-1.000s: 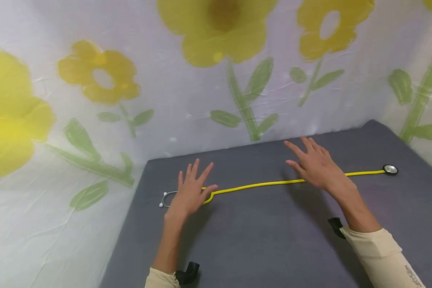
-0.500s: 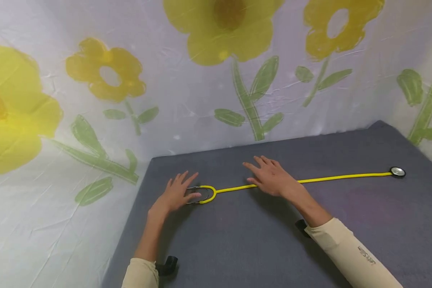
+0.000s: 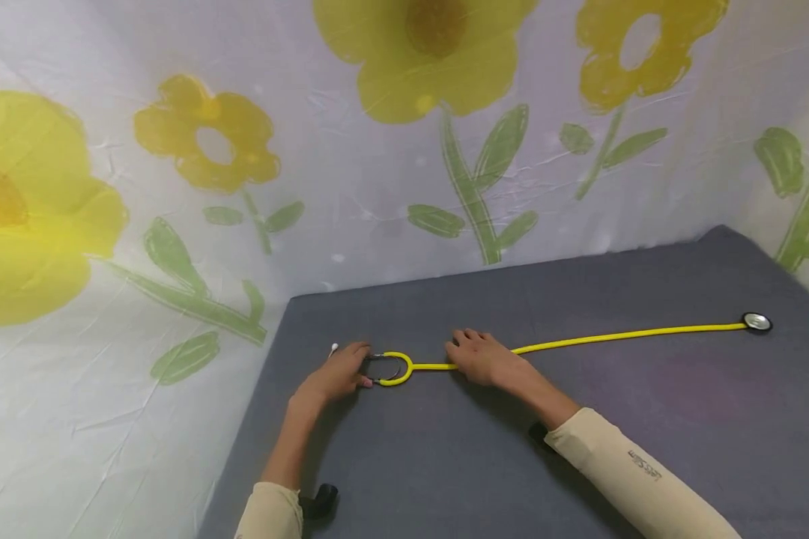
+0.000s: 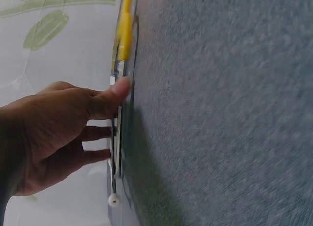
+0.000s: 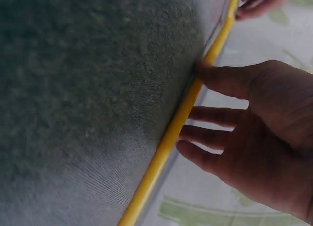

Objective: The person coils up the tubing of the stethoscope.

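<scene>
Yellow stethoscope (image 3: 634, 335), stretched across the grey cloth-covered bench (image 3: 445, 464): chest piece (image 3: 758, 323) at the right end, ear tubes (image 4: 118, 138) at the left. Left hand (image 3: 337, 374) pinches the metal ear tubes, thumb on the near side, fingers on the far; one white ear tip (image 3: 335, 346) pokes out beyond it. Right hand (image 3: 482, 358) has thumb and fingers either side of the tubing (image 5: 150, 177), just right of the yellow fork (image 3: 410, 368); pinching it, I judge, though blur in the right wrist view leaves firmness uncertain.

Risks, as judged: a loose right pinch would let the smooth tubing slip or roll; hands moving unequally would twist the fork. Left hand squeezing one ear tube harder could skew the pair. A strong leftward tug would drag the chest piece over the bench, perhaps flipping it.

Containers: none noted in any view. White flowered sheeting (image 3: 350, 172) rises behind.
</scene>
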{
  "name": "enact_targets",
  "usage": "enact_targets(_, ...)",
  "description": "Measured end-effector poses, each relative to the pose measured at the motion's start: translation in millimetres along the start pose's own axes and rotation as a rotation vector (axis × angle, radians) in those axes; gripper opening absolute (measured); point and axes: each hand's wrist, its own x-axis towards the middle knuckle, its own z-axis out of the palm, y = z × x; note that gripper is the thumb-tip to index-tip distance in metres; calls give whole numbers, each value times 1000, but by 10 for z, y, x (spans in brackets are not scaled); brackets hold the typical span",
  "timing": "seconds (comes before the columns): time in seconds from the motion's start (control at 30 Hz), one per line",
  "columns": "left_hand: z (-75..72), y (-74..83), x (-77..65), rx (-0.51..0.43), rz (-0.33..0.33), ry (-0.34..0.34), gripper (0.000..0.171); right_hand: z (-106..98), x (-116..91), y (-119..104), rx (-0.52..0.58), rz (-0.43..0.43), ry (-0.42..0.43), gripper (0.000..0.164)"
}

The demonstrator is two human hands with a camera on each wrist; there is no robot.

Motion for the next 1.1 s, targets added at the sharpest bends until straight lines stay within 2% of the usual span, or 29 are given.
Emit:
enact_targets(0.13,-48,103,32,-18,53,95,43,-182,-76,59,82,18,-51,14)
enact_targets(0.23,-128,234,105,2,48,194,36,-438,-178,214,193,36,-32,13)
enact_targets(0.33,-222,402,233,21,32,283,35,-703,-281,422,285,23,66,12)
enact_targets(0.43,-306,585,392,18,46,363,39,-953,-384,641,310,-19,181,17)
enact_targets(0.6,-482,878,685,-12,86,497,46,-1380,-585,952,274,-46,311,19)
enact_targets(0.7,-625,1008,918,-51,133,574,46,-1558,-697,1122,236,-33,453,18)
enact_targets(0.8,-754,1160,1176,-100,215,615,45,-1625,-843,1268,219,33,632,22)
enact_targets(0.9,-858,1307,1357,-127,274,649,46,-1568,-930,1390,236,101,811,28)
enact_targets(0.97,-901,1400,1411,-124,293,671,47,-1465,-981,1464,274,126,902,31)
enact_targets(1.03,-910,1480,1419,-95,303,674,46,-1328,-1044,1545,268,121,988,31)
enact_targets(1.1,-876,1538,1383,-72,311,629,43,-1191,-1139,1608,235,107,1030,32)
